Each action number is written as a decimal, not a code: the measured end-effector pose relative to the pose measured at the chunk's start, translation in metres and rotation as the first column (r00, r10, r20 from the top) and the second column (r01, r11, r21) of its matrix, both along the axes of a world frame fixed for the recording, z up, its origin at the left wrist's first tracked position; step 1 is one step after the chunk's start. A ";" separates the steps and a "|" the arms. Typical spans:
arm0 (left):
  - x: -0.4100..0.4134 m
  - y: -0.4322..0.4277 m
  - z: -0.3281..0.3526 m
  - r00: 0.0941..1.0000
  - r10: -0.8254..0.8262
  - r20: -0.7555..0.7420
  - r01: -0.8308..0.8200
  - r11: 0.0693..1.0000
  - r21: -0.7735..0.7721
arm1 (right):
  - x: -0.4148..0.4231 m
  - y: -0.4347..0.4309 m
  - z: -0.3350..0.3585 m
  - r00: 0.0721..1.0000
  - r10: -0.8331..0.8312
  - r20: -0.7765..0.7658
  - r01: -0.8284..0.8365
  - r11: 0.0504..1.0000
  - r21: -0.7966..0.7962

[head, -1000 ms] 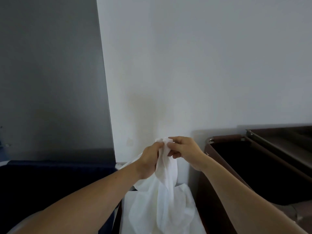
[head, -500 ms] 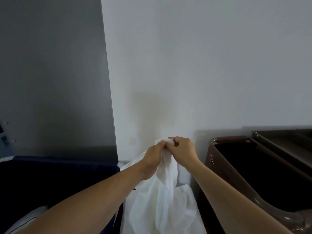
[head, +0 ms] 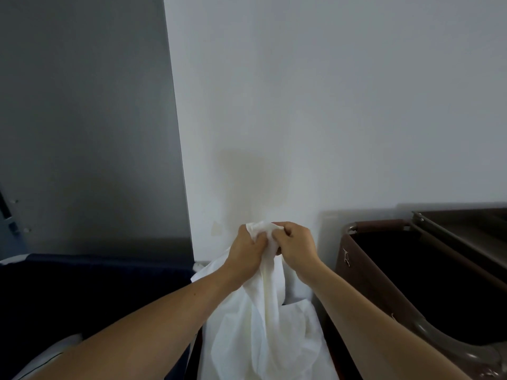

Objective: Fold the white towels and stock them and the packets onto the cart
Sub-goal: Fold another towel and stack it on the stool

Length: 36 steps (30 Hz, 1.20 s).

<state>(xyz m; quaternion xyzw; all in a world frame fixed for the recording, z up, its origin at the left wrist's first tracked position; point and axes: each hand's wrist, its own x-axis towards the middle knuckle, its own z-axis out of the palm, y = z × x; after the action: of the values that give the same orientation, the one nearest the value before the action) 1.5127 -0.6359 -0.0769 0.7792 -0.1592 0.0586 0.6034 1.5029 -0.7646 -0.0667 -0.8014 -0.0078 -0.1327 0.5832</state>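
White towel [head: 263,325] hangs bunched at near centre, its top gathered in both hands: the left hand [head: 247,250] and right hand [head: 296,248] grip the cloth, knuckles close together. A brown bin [head: 356,270] stands right; a pale wall [head: 329,105] lies beyond.

Dim, flat indoor light, cool grey cast. White wall [head: 356,91] evenly lit, matte; a faint soft shadow low on it at centre. Grey panel [head: 82,119] at left darker. Inside of brown bin [head: 411,283] nearly black, detail lost. Brightest patch is the towel [head: 260,325], folds softly shaded. Whole view slightly soft; straight edges lean and bow toward the borders, wide-lens stretch
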 end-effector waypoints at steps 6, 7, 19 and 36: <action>-0.007 -0.010 0.001 0.994 0.103 0.022 -0.105 0.982 0.155 | 0.004 -0.003 -0.003 0.998 -0.056 0.011 0.057 0.998 -0.037; -0.006 -0.012 0.000 0.991 0.133 0.002 -0.131 0.976 0.172 | 0.005 -0.003 -0.005 0.996 -0.094 0.007 0.094 0.995 -0.035; 0.026 0.030 0.027 0.923 0.382 -0.046 -0.340 0.866 0.368 | 0.017 -0.042 0.012 0.899 -0.434 -0.060 0.435 0.900 0.013; 0.006 -0.008 0.018 0.971 0.107 0.216 -0.212 0.806 0.553 | 0.019 0.005 0.007 0.999 -0.023 0.039 0.027 0.995 -0.099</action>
<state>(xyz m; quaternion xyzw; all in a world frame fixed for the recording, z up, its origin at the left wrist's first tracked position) 1.5184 -0.6436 -0.0592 0.9265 -0.1554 0.1267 0.3185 1.5214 -0.7596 -0.0594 -0.8268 -0.0155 -0.1544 0.5406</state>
